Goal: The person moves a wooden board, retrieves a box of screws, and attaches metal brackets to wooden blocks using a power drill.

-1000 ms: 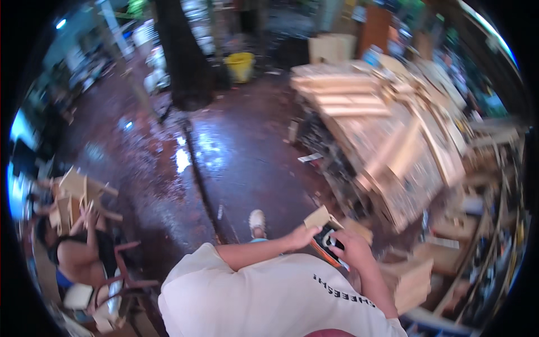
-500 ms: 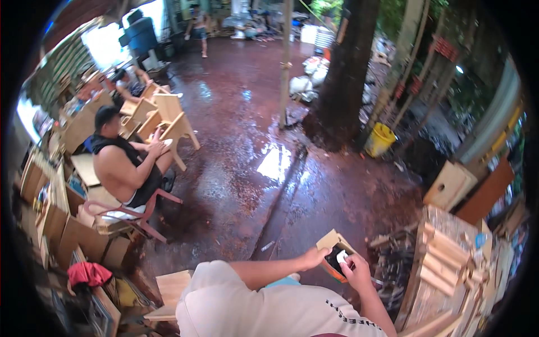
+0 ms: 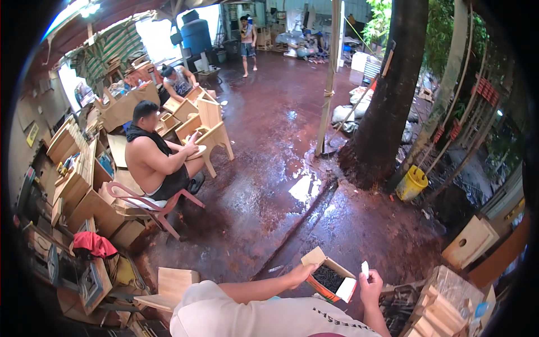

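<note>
Looks down over a wet, dark-red floor point(image 3: 241, 196), streaked with bright reflections and spreading through the middle toward twelve o'clock. Faces a thick, dark tree trunk point(image 3: 387, 90) at two o'clock. Takes in, at nine, a seated co-worker point(image 3: 154, 154) in dark shorts, with a second co-worker point(image 3: 178, 85) leaning over pale woodwork at ten and a third person point(image 3: 247, 44) upright near twelve. Finds an unpainted wooden chair point(image 3: 210, 118) at ten, just in front of the seated co-worker, and a pink plastic armchair point(image 3: 164, 212) under that person at eight. Has stacked pale wood strips point(image 3: 441, 308) at four, a yellow bucket point(image 3: 411, 183) at three near the foot of the trunk, and a red cloth point(image 3: 94, 245) at eight.

Holds an open cardboard box point(image 3: 339, 268) at five o'clock, orange outside, with one tan flap toward eleven and a white part at the four-o'clock end. Grips the flap side with the left hand point(image 3: 300, 275); cannot tell the placing of the fingers hidden beneath. Holds the right hand point(image 3: 370, 288) just beside the box, apart from it, fingers point(image 3: 375, 276) pinched on a small white slip point(image 3: 365, 269). Shows inside the box a heap of thin dark fasteners point(image 3: 327, 279), too small to tell as screws or nails.
</note>
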Demonstrator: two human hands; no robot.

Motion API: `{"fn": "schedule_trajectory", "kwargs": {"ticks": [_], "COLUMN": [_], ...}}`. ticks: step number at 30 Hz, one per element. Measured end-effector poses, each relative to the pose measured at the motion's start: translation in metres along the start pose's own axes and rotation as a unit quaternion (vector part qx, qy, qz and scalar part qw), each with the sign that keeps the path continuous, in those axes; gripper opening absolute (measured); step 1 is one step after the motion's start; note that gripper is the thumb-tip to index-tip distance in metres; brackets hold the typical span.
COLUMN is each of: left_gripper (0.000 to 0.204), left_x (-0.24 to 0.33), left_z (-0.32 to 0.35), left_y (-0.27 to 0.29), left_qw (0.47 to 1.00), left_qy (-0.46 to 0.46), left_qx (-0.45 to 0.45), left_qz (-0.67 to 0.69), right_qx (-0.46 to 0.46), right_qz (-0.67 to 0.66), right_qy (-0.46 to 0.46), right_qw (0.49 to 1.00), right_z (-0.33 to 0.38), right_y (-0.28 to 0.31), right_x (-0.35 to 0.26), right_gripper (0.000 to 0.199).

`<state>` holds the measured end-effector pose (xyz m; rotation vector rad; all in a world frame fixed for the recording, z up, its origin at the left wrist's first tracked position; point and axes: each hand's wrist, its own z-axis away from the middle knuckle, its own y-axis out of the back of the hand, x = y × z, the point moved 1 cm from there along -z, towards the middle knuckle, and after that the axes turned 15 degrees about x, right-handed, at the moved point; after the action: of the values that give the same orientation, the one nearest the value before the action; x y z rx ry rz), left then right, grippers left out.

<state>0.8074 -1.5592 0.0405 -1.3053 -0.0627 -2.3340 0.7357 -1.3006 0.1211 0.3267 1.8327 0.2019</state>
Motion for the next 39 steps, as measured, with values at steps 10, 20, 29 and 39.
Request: {"fn": "schedule_trajectory", "kwargs": {"ticks": [10, 20, 29, 39], "left_gripper": [0.040, 0.039, 0.046, 0.057], "left_x": [0.066, 0.112, 0.190, 0.330], "left_z": [-0.048, -0.132, -0.293, -0.422], "left_y": [-0.114, -0.153, -0.210, -0.243], "left_qw": [0.986, 0.970, 0.965, 0.947], "left_qy": [-0.114, -0.149, -0.092, -0.201], "left_qx": [0.113, 0.191, 0.180, 0.020], "left_qz": [0.046, 0.018, 0.167, 0.250], "right_qx": [-0.039, -0.241, -0.100, -0.086], "right_qz": [-0.219, -0.182, -0.220, -0.303], "right_qy": [-0.301, -0.409, -0.434, -0.329], "right_qw": [0.927, 0.861, 0.868, 0.890], "right_z": [-0.120, -0.226, -0.382, -0.569], "right_y": [-0.001, -0.034, -0.080, -0.126], "right_x": [0.086, 0.112, 0.134, 0.139], "right_gripper": [0.038, 0.036, 0.027, 0.025]}}
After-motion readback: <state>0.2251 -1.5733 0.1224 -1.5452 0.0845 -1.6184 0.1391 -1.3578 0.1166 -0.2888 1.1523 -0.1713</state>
